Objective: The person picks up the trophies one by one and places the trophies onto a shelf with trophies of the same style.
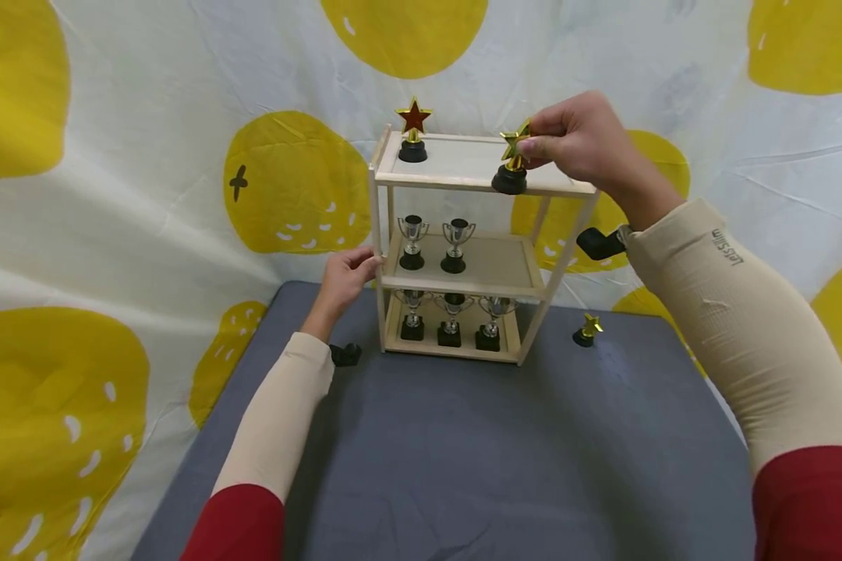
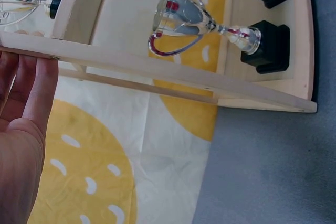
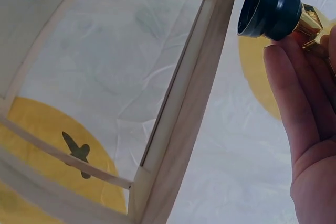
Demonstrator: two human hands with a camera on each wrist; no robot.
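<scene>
My right hand (image 1: 581, 139) pinches a gold star trophy (image 1: 512, 160) by its star, just in front of the top board of a wooden shelf rack (image 1: 463, 185). In the right wrist view its round black base (image 3: 270, 6) faces the rack, and the star is partly hidden by the fingers. At the rack's left front post, my left hand (image 1: 347, 280) grips the wood, its fingertips passing behind the post in the left wrist view. A star trophy with a red face (image 1: 413, 121) stands upright at the left of the top board.
Two silver cup trophies (image 1: 454, 245) stand on the middle board, and three more cups (image 1: 450, 319) on the bottom one. Another gold star trophy (image 1: 587, 330) is on the grey tabletop (image 1: 421, 452), right of the rack. A patterned curtain (image 1: 182, 117) hangs behind.
</scene>
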